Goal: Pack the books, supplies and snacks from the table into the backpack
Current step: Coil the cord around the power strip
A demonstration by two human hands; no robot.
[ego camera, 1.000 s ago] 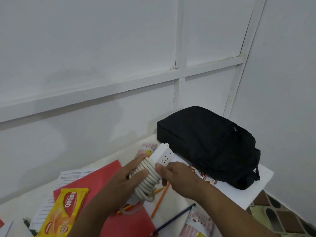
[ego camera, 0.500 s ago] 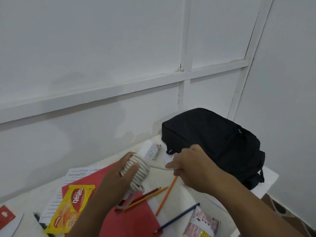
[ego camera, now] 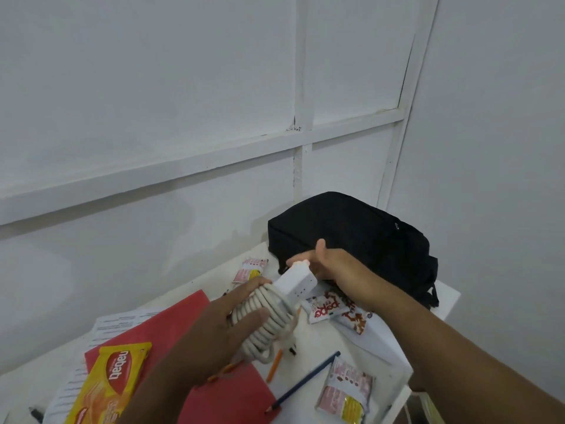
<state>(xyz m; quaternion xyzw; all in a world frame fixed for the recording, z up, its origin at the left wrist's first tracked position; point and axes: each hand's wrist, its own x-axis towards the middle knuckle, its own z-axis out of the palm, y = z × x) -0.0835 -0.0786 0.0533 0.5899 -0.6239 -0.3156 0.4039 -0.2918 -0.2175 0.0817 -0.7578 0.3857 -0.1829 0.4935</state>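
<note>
I see the left hand wrapped round a white power strip with its cord coiled about the body. Thumb lies across the front of the coils, fingertips hook over the top; a firm grasp, bundle held just above the table.

Right hand is at the far end of the strip, thumb sticking up, the other fingers under or behind the white plug end. I can't tell whether they pinch it or only touch it; fingers mostly hidden by the strip.

Black backpack lies flat at the far right corner of the table, against the wall, just behind the right hand. I can't see an opening from here.

On the table:
- red folder under the left forearm, printed sheets beneath it
- yellow snack pack on the folder, near left
- white-and-red snack packet just under the strip
- another packet by the wall, one more near right
- blue pencil and orange pencil beside the folder's edge
</note>
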